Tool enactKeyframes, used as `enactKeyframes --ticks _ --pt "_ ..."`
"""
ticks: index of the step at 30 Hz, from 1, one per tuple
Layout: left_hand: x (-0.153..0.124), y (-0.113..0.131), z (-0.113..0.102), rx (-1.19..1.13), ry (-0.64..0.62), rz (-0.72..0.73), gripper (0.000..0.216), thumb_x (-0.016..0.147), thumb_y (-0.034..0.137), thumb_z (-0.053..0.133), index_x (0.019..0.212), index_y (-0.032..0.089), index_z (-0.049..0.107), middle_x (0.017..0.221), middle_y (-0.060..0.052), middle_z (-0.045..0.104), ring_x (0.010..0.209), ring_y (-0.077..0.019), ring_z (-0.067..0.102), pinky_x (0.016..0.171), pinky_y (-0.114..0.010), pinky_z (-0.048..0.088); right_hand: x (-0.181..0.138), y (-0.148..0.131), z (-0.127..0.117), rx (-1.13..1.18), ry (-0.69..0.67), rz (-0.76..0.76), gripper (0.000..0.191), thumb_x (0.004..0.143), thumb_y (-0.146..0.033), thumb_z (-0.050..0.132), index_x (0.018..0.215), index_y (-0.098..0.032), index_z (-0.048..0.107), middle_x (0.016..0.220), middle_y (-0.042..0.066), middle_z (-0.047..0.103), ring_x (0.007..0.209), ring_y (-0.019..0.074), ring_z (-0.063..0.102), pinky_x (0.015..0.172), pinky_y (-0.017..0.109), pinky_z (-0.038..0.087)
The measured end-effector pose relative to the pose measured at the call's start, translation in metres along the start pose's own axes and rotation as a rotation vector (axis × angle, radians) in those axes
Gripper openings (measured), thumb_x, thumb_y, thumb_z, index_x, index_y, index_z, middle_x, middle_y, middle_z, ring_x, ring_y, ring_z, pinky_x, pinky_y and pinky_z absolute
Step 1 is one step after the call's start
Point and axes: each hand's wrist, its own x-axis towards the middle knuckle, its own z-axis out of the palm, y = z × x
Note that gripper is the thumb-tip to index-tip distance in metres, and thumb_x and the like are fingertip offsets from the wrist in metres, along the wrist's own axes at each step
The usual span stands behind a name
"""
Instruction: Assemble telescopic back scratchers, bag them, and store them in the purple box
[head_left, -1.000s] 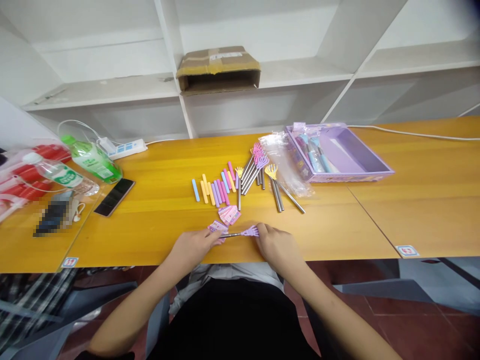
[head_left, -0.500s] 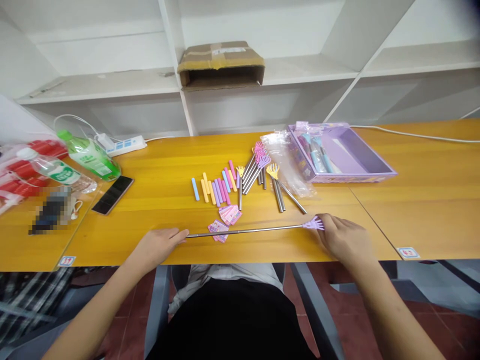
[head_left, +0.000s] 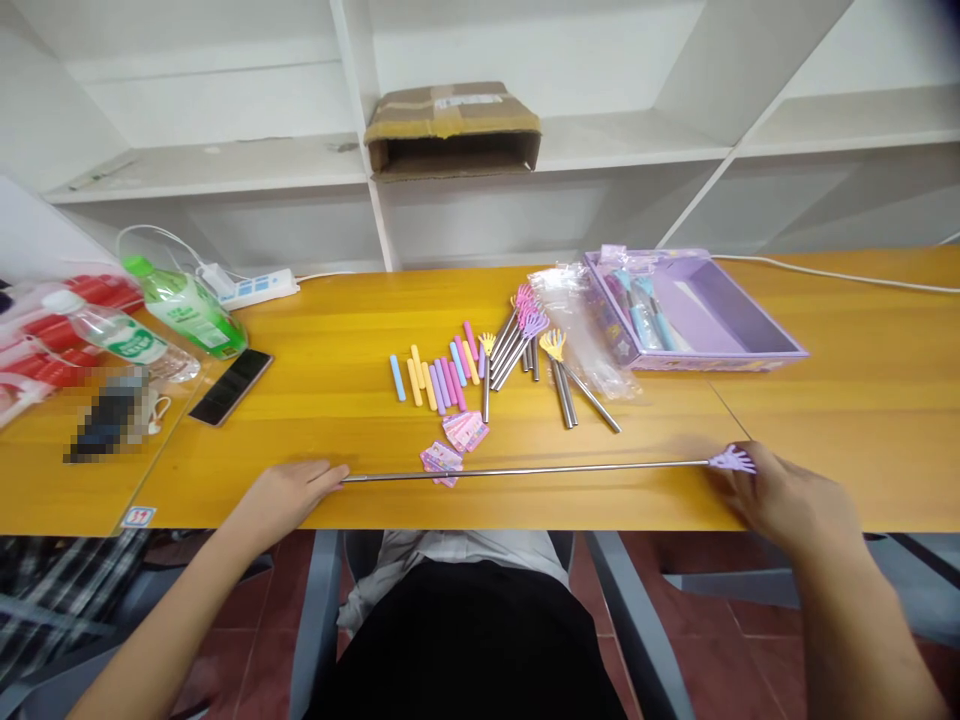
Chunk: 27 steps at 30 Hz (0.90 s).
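Observation:
A telescopic back scratcher (head_left: 540,470) with a thin metal rod and a purple claw head stretches sideways low over the table's front part. My left hand (head_left: 289,495) is closed on the rod's left end. My right hand (head_left: 787,495) grips the purple claw end, its fingers partly hidden and slightly blurred. Behind the rod lie small pink cards (head_left: 465,431), a group of coloured handle sleeves (head_left: 442,380), and several shorter back scratchers (head_left: 517,335) with pink, purple and yellow heads. Another yellow-headed back scratcher (head_left: 553,347) rests right of these.
A purple box (head_left: 750,355) holding bagged items stands at the back right beside clear plastic bags (head_left: 592,340). On the left are a phone (head_left: 231,386), a green bottle (head_left: 191,310), a clear bottle (head_left: 135,340) and a power strip (head_left: 259,288). An open cardboard box (head_left: 454,125) sits on the shelf.
My right hand has moved right with the claw head, and my left hand slightly left. The rod between them is now clearly longer.

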Motion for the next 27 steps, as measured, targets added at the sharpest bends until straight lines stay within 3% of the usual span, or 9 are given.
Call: enactKeyframes --ticks 4,8,17,22,27 --pt "0.009 0.005 0.001 -0.003 0.024 -0.080 0.034 0.115 0.040 0.044 0.111 0.021 0.072 0.102 -0.008 0.079 0.091 -0.0218 0.076 0.082 -0.032 0.058 0.003 -0.013 -0.005 0.137 -0.123 0.024 0.017 0.102 -0.035 0.056 0.104 -0.021 0.066 0.089 0.017 0.075 0.065 0.0235 0.064 0.063 0.035 0.034" --pt "0.009 0.008 -0.003 0.069 0.057 -0.137 0.042 0.115 0.045 0.041 0.093 0.021 0.068 0.089 -0.006 0.072 0.083 -0.0233 0.070 0.080 -0.035 0.054 0.002 -0.022 -0.010 0.202 -0.112 0.069 0.016 0.103 -0.038 0.056 0.102 -0.023 0.061 0.090 0.017 0.073 0.067 0.0250 0.066 0.063 0.036 0.036" --pt "0.004 0.009 0.005 0.176 -0.004 -0.173 0.039 0.116 0.040 0.038 0.100 0.020 0.067 0.094 -0.008 0.072 0.090 -0.0267 0.068 0.085 -0.040 0.052 -0.011 -0.036 -0.014 0.139 -0.097 0.108 0.022 0.105 -0.040 0.051 0.088 -0.026 0.052 0.080 0.011 0.067 0.063 0.0232 0.058 0.061 0.035 0.032" --pt "0.004 0.011 0.004 0.025 0.012 -0.154 0.043 0.117 0.043 0.036 0.098 0.020 0.067 0.097 -0.008 0.077 0.087 -0.0226 0.073 0.082 -0.036 0.055 -0.018 -0.040 -0.010 0.057 -0.050 0.112 0.023 0.106 -0.040 0.049 0.088 -0.025 0.053 0.080 0.011 0.068 0.061 0.0217 0.054 0.060 0.034 0.030" --pt "0.013 0.022 0.003 -0.058 0.006 -0.130 0.039 0.116 0.042 0.039 0.097 0.020 0.066 0.092 -0.006 0.076 0.083 -0.0209 0.075 0.078 -0.033 0.055 -0.024 -0.052 -0.003 0.067 0.095 -0.052 0.029 0.103 -0.041 0.052 0.081 -0.023 0.056 0.070 0.005 0.065 0.056 0.0184 0.050 0.059 0.030 0.026"
